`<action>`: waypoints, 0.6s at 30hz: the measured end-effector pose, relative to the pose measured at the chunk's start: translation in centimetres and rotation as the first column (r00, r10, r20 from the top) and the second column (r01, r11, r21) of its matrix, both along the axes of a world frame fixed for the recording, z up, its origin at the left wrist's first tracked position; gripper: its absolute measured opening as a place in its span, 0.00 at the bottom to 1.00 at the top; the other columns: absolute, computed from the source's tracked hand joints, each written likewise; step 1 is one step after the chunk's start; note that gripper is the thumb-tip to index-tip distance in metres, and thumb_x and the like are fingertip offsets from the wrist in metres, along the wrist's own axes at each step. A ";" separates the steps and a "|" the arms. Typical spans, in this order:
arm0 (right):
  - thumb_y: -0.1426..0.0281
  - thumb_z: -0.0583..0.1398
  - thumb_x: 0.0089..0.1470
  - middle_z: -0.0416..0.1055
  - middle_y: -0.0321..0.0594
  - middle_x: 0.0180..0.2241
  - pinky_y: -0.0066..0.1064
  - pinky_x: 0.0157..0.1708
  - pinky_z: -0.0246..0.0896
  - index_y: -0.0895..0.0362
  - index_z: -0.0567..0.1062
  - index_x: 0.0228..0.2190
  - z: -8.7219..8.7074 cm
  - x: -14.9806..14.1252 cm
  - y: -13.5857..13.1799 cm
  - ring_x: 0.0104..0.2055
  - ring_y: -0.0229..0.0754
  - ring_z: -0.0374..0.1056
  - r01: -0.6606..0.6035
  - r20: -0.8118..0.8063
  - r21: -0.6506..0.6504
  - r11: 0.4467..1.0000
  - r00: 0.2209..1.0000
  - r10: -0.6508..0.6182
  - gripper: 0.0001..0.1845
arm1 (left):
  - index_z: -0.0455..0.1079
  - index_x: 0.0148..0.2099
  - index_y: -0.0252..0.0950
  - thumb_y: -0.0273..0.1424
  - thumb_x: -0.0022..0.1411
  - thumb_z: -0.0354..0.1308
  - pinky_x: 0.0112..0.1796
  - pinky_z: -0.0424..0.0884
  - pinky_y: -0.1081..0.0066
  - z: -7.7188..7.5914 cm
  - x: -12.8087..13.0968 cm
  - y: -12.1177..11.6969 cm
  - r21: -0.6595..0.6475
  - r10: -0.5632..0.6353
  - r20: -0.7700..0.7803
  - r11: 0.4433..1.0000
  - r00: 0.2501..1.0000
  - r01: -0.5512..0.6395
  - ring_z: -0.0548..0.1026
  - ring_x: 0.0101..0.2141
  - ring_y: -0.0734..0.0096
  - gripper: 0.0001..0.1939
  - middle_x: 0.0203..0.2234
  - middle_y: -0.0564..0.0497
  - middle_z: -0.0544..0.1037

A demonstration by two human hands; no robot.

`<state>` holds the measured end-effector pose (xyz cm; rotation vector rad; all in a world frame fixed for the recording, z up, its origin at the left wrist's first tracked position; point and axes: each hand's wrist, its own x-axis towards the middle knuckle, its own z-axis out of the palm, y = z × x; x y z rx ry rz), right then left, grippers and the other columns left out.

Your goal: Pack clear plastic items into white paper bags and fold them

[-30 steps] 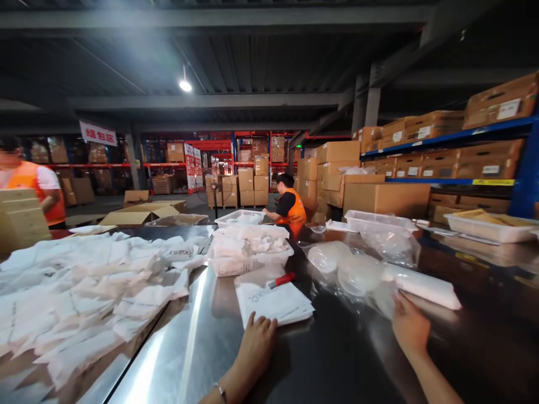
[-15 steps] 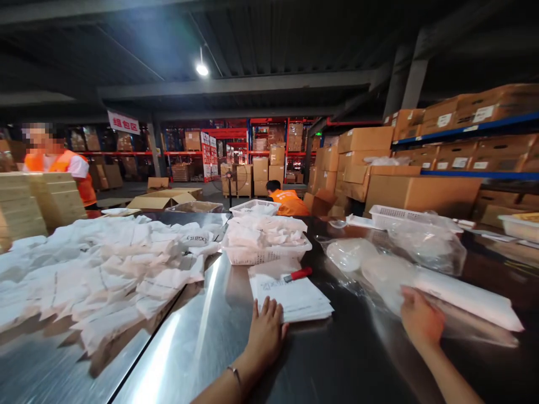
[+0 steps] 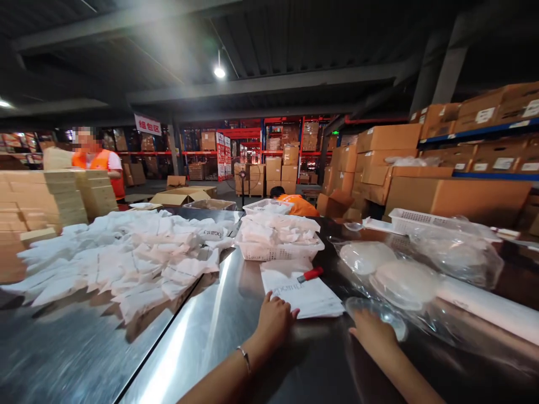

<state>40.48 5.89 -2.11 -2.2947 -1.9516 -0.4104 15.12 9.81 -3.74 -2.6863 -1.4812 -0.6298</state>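
A stack of flat white printed bags (image 3: 314,300) lies on the metal table in front of me. My left hand (image 3: 275,320) rests at its near left edge, fingers partly spread, holding nothing. On the stack lies a red tool with a grey end (image 3: 310,274), its kind unclear. To the right, my right hand (image 3: 374,331) has its fingers on a clear round plastic dish (image 3: 398,318), partly hidden under the hand. Beyond it, clear plastic bags (image 3: 349,283) hold stacks of translucent round dishes (image 3: 406,283). A long white roll (image 3: 492,306) lies beside them.
A heap of filled white bags (image 3: 138,264) covers the left table. White baskets (image 3: 278,251) stand behind the stack, the nearest full of white bags. Cartons (image 3: 391,140) rise at right. Two people in orange (image 3: 99,160) are beyond the table; stacked boxes (image 3: 37,196) stand at left.
My right hand has moved left from beside the roll, and a clear round dish now shows under it. My left hand stays by the bag stack. The view has turned slightly left.
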 end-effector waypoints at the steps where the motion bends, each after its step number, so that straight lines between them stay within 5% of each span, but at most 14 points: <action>1: 0.82 0.60 0.52 0.75 0.50 0.38 0.39 0.34 0.68 0.59 0.78 0.36 0.3 0.2 -0.1 0.42 0.57 0.72 0.003 0.008 -0.030 1.000 1.000 -0.003 0.11 | 0.74 0.40 0.34 0.37 0.67 0.54 0.58 0.57 0.52 0.1 0.0 0.0 0.009 0.005 0.000 1.000 1.000 -0.005 0.74 0.44 0.60 0.13 0.37 0.46 0.79; 5: 0.85 0.50 0.55 0.75 0.48 0.38 0.38 0.38 0.67 0.59 0.77 0.39 1.9 1.8 0.2 0.44 0.53 0.73 0.020 -0.004 -0.095 0.995 1.000 -0.021 0.20 | 0.73 0.43 0.35 0.36 0.64 0.59 0.53 0.64 0.60 0.6 -0.2 0.0 -0.014 -0.082 -0.072 0.997 0.994 0.081 0.74 0.44 0.61 0.10 0.39 0.47 0.79; 9: 0.75 0.47 0.62 0.75 0.50 0.40 0.43 0.39 0.66 0.60 0.73 0.47 2.6 3.2 0.6 0.43 0.55 0.73 0.072 -0.036 -0.078 0.994 0.997 -0.075 0.19 | 0.73 0.38 0.32 0.25 0.65 0.53 0.43 0.69 0.64 0.7 -0.3 -0.5 -0.027 -0.069 -0.123 0.997 0.990 0.066 0.76 0.37 0.61 0.07 0.33 0.44 0.79; 14: 0.70 0.60 0.56 0.74 0.53 0.41 0.45 0.39 0.65 0.61 0.76 0.41 1.8 4.8 0.3 0.46 0.60 0.71 0.038 -0.008 -0.105 0.994 0.999 -0.039 0.11 | 0.71 0.45 0.33 0.39 0.64 0.57 0.51 0.65 0.56 0.4 0.0 -1.4 0.038 -0.108 -0.113 0.993 0.988 0.113 0.72 0.45 0.57 0.14 0.41 0.45 0.76; 18: 0.76 0.55 0.56 0.75 0.54 0.33 0.45 0.36 0.64 0.60 0.78 0.33 1.2 5.8 0.6 0.39 0.60 0.74 0.035 -0.005 -0.081 0.996 0.999 -0.035 0.11 | 0.72 0.42 0.34 0.28 0.67 0.52 0.53 0.62 0.56 0.1 -0.1 -1.0 0.069 -0.133 -0.167 0.987 0.977 0.146 0.72 0.44 0.60 0.08 0.39 0.46 0.76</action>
